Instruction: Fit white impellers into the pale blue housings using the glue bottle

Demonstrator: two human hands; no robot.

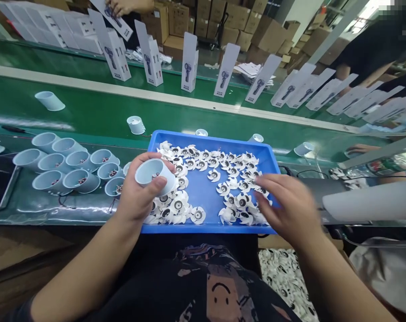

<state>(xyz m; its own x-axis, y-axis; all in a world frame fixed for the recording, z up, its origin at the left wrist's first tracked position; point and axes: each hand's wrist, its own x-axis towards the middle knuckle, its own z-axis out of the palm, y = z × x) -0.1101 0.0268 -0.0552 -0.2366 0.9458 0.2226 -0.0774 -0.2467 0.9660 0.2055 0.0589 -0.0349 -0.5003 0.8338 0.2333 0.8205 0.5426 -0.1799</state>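
Note:
My left hand (135,190) is wrapped round a light blue plastic cup-shaped housing (160,172), its open end tilted up, with small metal parts and wires inside. Below it stands a blue tray (203,228) holding many small white fan impellers (198,215) with dark hubs. Over the tray's right side is my right hand (286,203), slightly blurred, thumb and forefinger apart close above the impellers there. Nothing shows between those fingers. Left of the tray, several more light blue housings (80,179) stand close together with motors and wires inside.
Beyond the tray runs a green conveyor belt (98,105) with scattered housings (135,125). White printed boxes (189,67) stand in a row behind it. A co-worker's hand (125,6) holds a box at the top. A bin of impellers (285,281) sits low at right.

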